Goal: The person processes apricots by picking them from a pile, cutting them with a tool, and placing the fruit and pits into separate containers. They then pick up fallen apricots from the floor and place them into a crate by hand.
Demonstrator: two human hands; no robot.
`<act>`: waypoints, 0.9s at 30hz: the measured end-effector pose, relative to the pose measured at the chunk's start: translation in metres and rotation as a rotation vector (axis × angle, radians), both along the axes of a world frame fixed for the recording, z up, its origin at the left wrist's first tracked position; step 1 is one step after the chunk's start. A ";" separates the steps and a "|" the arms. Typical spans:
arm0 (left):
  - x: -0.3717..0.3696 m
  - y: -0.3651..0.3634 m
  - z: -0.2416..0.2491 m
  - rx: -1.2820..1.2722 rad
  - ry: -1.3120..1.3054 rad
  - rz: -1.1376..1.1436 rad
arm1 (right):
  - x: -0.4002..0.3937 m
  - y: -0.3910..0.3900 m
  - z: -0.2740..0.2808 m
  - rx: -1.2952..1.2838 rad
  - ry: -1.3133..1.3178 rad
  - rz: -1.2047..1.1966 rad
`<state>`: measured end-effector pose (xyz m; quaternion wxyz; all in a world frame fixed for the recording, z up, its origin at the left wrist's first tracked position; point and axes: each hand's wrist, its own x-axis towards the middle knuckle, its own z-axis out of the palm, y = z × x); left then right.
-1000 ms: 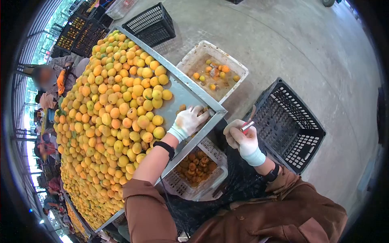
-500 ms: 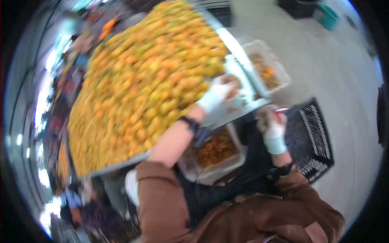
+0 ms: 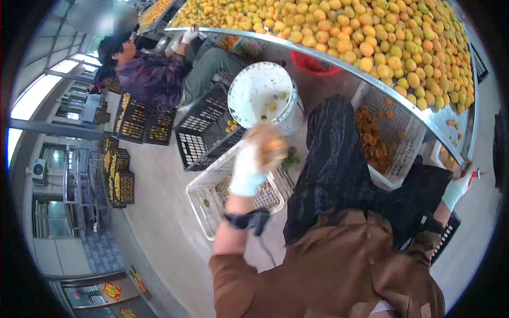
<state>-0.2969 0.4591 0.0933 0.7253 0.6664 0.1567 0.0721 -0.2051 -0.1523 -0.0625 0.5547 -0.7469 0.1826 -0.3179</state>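
Note:
My left hand (image 3: 255, 161), in a white glove with brown-stained fingers, is above the white crate near the bucket. Its fingers look curled, but motion blurs them and I cannot make out what they hold. Far to the right, beside the table's corner, my right hand (image 3: 460, 183) is closed round a small red-handled tool (image 3: 474, 174) with a metal tip. Yellow-orange apricots (image 3: 366, 49) cover the metal table (image 3: 339, 61). Several small brown pieces (image 3: 454, 125) lie on its bare corner.
A white bucket (image 3: 239, 100) with a few fruits stands left of my knees, beside a black crate (image 3: 204, 127). Below is a white crate (image 3: 197, 214). Another white crate (image 3: 396, 183) holds orange-brown pieces under the table. A co-worker (image 3: 151, 74) sits at the far left.
The view has swung left. My left hand has moved from the table's corner to above the white crate by the bucket. My right hand still holds the red-handled tool.

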 end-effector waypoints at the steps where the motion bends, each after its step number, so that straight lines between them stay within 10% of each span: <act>1: -0.031 0.049 -0.012 0.526 0.056 0.039 | 0.000 -0.006 -0.011 -0.169 0.000 0.022; 5: -0.128 0.143 -0.039 -0.048 0.382 0.374 | 0.008 -0.005 -0.010 0.282 -0.178 0.200; 8: -0.186 0.217 -0.138 0.190 0.578 0.300 | 0.015 0.045 0.028 0.478 -0.132 -0.004; 10: -0.241 0.256 -0.209 1.012 0.624 0.206 | 0.016 0.077 0.047 0.457 -0.121 -0.115; 13: -0.247 0.224 -0.183 1.229 0.734 0.299 | 0.021 0.049 0.034 0.448 -0.120 -0.077; 20: -0.270 0.158 -0.213 0.555 0.751 0.714 | 0.019 0.064 0.043 0.370 -0.059 -0.080; 24: -0.277 0.118 -0.254 0.676 0.705 0.633 | 0.024 0.065 0.032 0.160 -0.097 -0.146; 27: -0.276 0.085 -0.272 1.036 0.805 0.000 | 0.026 0.076 0.046 0.375 -0.047 -0.181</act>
